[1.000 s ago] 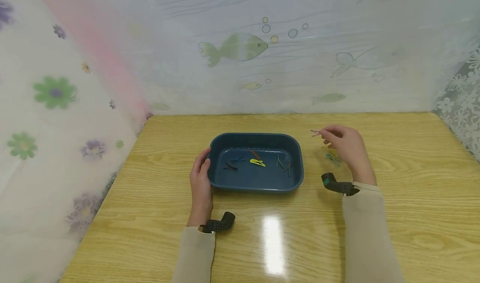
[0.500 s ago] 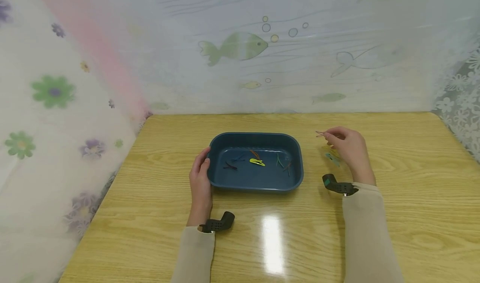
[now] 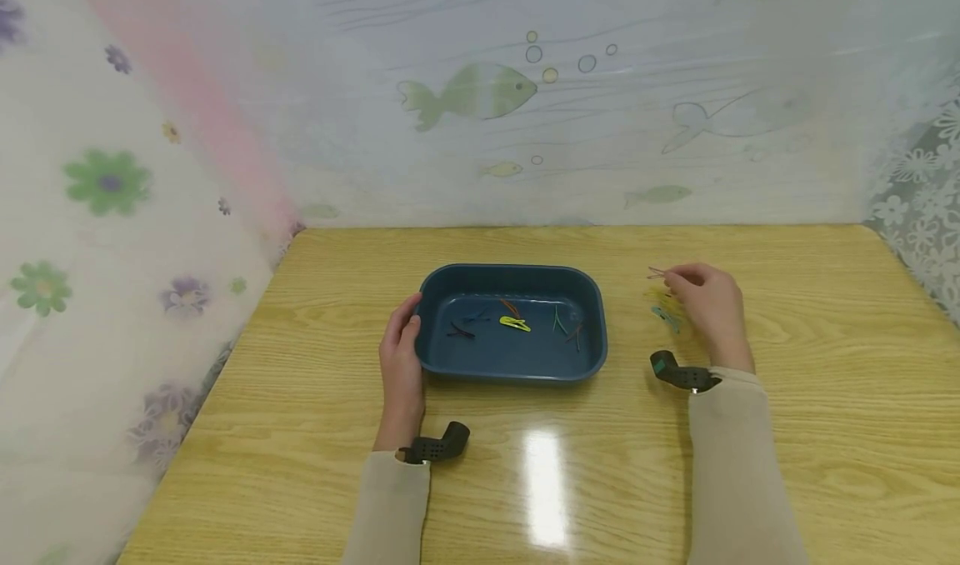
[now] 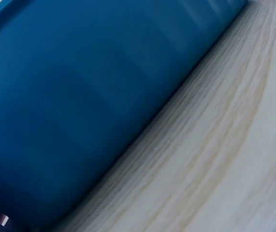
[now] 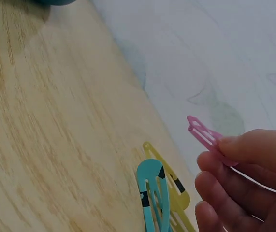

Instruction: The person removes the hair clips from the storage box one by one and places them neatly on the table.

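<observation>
My right hand pinches a pink snap hair clip between thumb and fingers, above the table to the right of the blue tub. Beneath it lie a teal snap clip with black patches and yellow ones, close together and partly overlapping. At the tub's left end, my left hand rests against the outer wall, fingers and thumb touching near the rim. The dark blue tub holds several clips, among them a bright yellow clip, a dark one and a green one.
The wood-grain table runs back to a hanging sheet printed with fish. A flowered sheet hangs along the left. Black camera mounts sit on both wrists, and a light reflection shows near the table's front.
My right hand has drifted right and slightly toward me with the pink clip, coming closer above the teal and yellow clips. My left hand and the tub have stayed put.
</observation>
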`<move>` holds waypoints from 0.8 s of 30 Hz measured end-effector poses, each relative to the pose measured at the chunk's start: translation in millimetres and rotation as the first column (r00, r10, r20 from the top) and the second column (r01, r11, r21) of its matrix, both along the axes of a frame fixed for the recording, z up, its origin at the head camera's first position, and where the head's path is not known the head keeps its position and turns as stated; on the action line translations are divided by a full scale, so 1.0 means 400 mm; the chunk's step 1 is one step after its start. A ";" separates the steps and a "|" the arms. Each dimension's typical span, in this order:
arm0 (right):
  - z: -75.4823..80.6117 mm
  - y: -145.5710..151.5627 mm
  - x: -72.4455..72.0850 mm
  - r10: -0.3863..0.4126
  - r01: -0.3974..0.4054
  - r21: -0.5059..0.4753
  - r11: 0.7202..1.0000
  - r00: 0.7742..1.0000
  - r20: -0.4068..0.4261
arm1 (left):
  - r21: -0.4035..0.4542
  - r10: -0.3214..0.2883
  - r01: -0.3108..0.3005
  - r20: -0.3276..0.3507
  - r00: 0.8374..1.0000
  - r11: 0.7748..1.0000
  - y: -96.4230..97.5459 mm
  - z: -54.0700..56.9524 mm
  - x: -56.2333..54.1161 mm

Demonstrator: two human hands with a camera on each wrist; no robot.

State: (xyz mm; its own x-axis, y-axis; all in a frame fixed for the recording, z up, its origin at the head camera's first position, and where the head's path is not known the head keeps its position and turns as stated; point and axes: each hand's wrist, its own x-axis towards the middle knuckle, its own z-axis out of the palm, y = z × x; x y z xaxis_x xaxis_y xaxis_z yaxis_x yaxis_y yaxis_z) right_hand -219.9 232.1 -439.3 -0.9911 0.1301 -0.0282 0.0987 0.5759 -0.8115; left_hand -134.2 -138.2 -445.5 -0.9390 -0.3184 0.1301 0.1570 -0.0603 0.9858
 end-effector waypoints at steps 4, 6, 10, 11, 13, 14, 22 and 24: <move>-0.008 0.006 -0.002 -0.028 0.028 0.005 1.000 0.999 0.018 | 0.000 -0.004 0.004 -0.001 1.000 1.000 0.000 0.000 0.000; -0.010 0.008 -0.003 -0.035 0.035 -0.002 0.999 0.999 0.030 | -0.001 -0.006 0.006 0.001 1.000 1.000 0.000 -0.001 0.000; -0.017 0.011 -0.003 -0.036 0.037 -0.015 0.999 0.998 0.047 | 0.000 -0.006 0.006 0.005 1.000 1.000 -0.001 -0.002 0.000; -0.018 0.012 -0.003 -0.038 0.039 -0.019 0.999 0.998 0.047 | 0.000 -0.004 0.004 0.006 1.000 1.000 -0.001 -0.002 0.000; -0.020 0.014 -0.002 -0.040 0.041 -0.018 0.999 0.998 0.043 | -0.001 -0.003 0.003 0.008 1.000 1.000 -0.001 -0.002 0.000; -0.021 0.014 -0.002 -0.042 0.043 -0.017 0.999 0.998 0.039 | 0.000 -0.004 0.004 0.006 1.000 1.000 -0.001 -0.002 0.000; -0.022 0.020 -0.007 -0.041 0.036 0.114 0.993 0.998 0.037 | 0.018 -0.003 0.003 -0.002 1.000 1.000 -0.010 -0.025 -0.012; -0.024 0.021 -0.009 -0.044 0.037 0.158 0.987 0.998 0.038 | 0.015 -0.005 0.005 0.005 1.000 1.000 -0.006 -0.013 -0.006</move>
State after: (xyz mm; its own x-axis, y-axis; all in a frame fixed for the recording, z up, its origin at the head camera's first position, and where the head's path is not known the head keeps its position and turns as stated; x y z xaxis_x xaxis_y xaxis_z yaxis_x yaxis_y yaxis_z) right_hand -223.4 240.4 -448.9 -0.9833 0.1765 -0.0450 0.1563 0.6910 -0.7058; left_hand -136.6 -140.5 -450.5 -0.9413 -0.3153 0.1206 0.1518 -0.0763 0.9855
